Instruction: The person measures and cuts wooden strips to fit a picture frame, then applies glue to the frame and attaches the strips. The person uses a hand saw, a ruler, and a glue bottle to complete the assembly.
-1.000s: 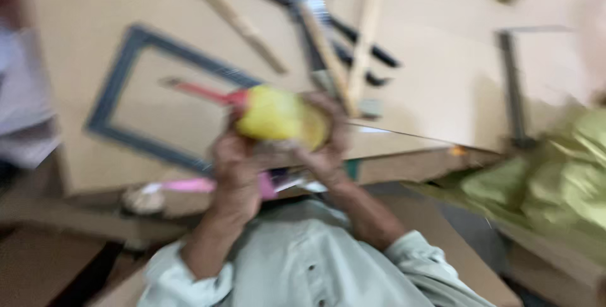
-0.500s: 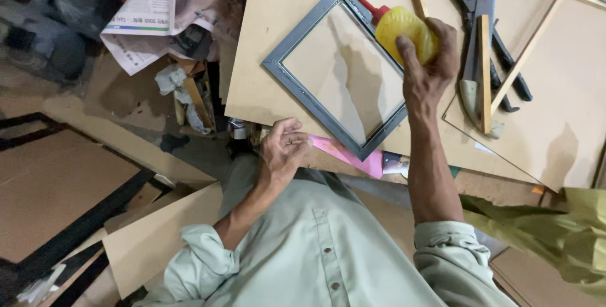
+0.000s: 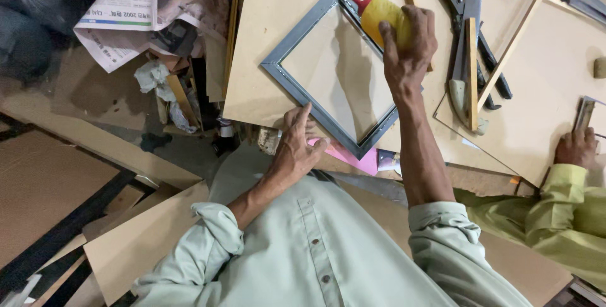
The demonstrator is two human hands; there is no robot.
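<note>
Head cam looking straight down here: the right hand (image 3: 409, 48) is wrapped around a yellow squeeze bottle (image 3: 382, 18) with a red nozzle, fingers curled tight over its body, nozzle pointing at the top corner of a grey picture frame (image 3: 297, 95). That frame lies flat on a tan board (image 3: 278, 4), turned like a diamond. The left hand (image 3: 295, 149) sits at the frame's lower edge, fingers loosely spread, index finger stretched out and touching the frame's bottom side, holding nothing. Just right of the bottle are some big metal shears (image 3: 467, 35) and a couple of thin wooden strips (image 3: 514, 38). Crumpled newspaper (image 3: 136, 13) sits off the board to the left. Over on the far right, another person's hand (image 3: 576, 148) in a green sleeve rests on a second frame piece.
</note>
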